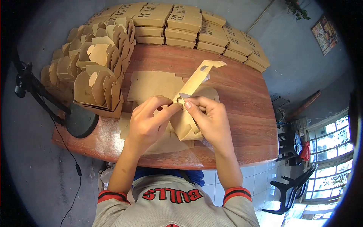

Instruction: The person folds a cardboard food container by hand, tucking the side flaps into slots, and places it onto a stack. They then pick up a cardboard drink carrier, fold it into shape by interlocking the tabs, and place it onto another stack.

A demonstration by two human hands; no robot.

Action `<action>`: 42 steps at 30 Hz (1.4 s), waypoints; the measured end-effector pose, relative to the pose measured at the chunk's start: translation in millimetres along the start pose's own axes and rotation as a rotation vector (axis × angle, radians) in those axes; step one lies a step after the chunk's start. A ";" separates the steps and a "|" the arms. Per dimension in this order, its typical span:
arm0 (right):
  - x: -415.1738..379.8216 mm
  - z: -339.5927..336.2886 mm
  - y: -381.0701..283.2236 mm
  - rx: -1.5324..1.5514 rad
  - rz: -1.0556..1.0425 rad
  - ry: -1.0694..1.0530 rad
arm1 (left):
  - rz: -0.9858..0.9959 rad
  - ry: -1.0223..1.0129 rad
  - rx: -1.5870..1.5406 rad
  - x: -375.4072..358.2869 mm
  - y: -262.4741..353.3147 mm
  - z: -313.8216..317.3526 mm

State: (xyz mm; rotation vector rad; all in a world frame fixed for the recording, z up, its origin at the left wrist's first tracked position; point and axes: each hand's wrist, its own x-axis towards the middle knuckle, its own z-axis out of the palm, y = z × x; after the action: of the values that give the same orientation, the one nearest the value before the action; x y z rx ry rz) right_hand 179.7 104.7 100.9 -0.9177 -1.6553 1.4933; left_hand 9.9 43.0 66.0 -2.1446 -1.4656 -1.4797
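A partly folded brown cardboard box (183, 128) is between my hands, tilted over the table, its long flap (194, 80) with a cut-out hole pointing away from me. My left hand (147, 119) pinches the box near the base of that flap. Opposite it, the thumb and fingers of my right hand (211, 119) press on the same corner, where a small pointed tab (184, 95) sticks up. The fingertips partly hide the fold. Flat cardboard sheets (149, 84) lie beneath the box and hands.
Nested open cardboard boxes (98, 87) stand on the left of the wooden table (242, 113). Closed boxes printed "EAT ME!" (185, 19) are stacked along the back. A black stand base (81, 120) sits at the left edge. An office chair (289, 189) stands on the right.
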 end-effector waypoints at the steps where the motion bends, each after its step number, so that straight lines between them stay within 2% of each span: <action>1: 3.8 -0.8 5.2 0.070 0.014 -0.016 | -0.042 -0.018 -0.048 0.2 2.3 -1.3; 3: 10.5 -1.4 13.4 0.228 0.056 -0.051 | -0.124 -0.054 -0.142 -0.5 9.5 -3.1; 5: 16.0 -1.5 17.7 0.402 0.108 -0.087 | -0.113 -0.068 -0.157 -6.0 16.0 4.2; 9: 19.0 2.6 21.2 0.356 0.101 -0.133 | -0.120 -0.084 -0.177 -19.5 5.5 15.7; 12: 24.7 6.5 20.2 0.451 0.161 -0.100 | -0.077 -0.098 -0.136 -16.7 5.6 16.7; 13: 26.6 2.5 24.2 0.450 0.153 -0.162 | -0.056 -0.110 -0.115 -15.6 5.8 16.5; 16: 22.9 7.1 19.2 0.331 0.109 -0.141 | -0.068 -0.106 -0.063 -22.9 -2.0 24.6; 17: 22.5 8.6 21.6 0.207 0.036 -0.097 | -0.084 -0.098 -0.055 -24.4 -1.2 25.2; 20: 6.2 -4.4 13.3 -0.390 -0.299 0.257 | -0.135 -0.106 -0.071 -25.2 -1.5 24.2; 22: 2.3 -20.7 -2.7 -0.534 -0.486 0.500 | -0.185 -0.145 -0.141 -30.5 -8.9 21.8; 24: 23.1 -29.3 -24.0 -0.630 -0.687 0.581 | -0.272 -0.192 -0.335 -34.4 -11.8 15.4; 26: 48.7 -46.3 -29.9 -0.682 -0.714 0.429 | -0.330 -0.239 -0.477 -37.3 -14.9 12.4; 28: 68.7 -66.5 -15.3 -0.674 -0.567 0.027 | -0.370 -0.266 -0.558 -38.9 -18.1 12.4; 31: 81.4 -64.5 -5.5 -0.762 -0.627 -0.045 | -0.401 -0.120 -0.689 -38.2 -22.2 6.2; 34: 72.6 -53.2 -3.6 -0.916 -1.004 0.131 | -0.526 -0.001 -0.460 -13.6 -18.6 11.0; 35: 68.3 -48.0 -0.7 -0.896 -1.011 0.169 | -0.478 0.088 -0.407 1.7 -11.5 12.8; 40: 48.6 -31.6 15.4 -0.862 -1.025 0.380 | -0.437 0.130 -0.344 26.9 -11.9 28.8; 42: 36.8 -22.3 16.7 -0.816 -0.939 0.430 | -0.452 0.164 -0.394 26.3 -10.6 35.7</action>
State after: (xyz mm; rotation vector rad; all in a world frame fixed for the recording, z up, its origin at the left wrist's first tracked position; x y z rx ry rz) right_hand 181.7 148.8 87.7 -0.6030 -1.9363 -0.0297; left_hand 25.2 85.9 64.6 -1.8863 -1.8027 -2.2045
